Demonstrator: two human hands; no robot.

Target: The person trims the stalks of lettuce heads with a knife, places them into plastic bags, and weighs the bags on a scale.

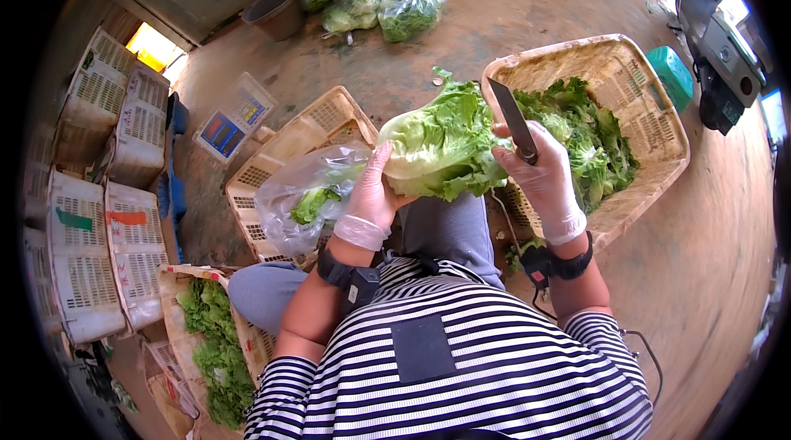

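Observation:
A head of leafy lettuce [442, 137] lies across my gloved left hand [372, 196], its pale stem end towards the palm and the frilly leaves pointing right. My right hand [541, 171], also in a clear glove, grips a knife [514, 118] with a broad blade pointing up and away. The fingertips of that hand are at the leaf edge; whether they pinch a leaf I cannot tell. Below and left of the lettuce, a clear plastic bag [284, 199] with some lettuce [315, 204] in it rests in a plastic crate [247, 177].
At right stands a big crate [664, 131] holding loose leaves [587, 143]. Bagged lettuce [411, 10] and a bucket [275, 10] are on the floor ahead. A digital scale [232, 122] and stacked crates [83, 254] are left, a lettuce-filled crate [176, 316] lower left, a scooter [720, 44] far right.

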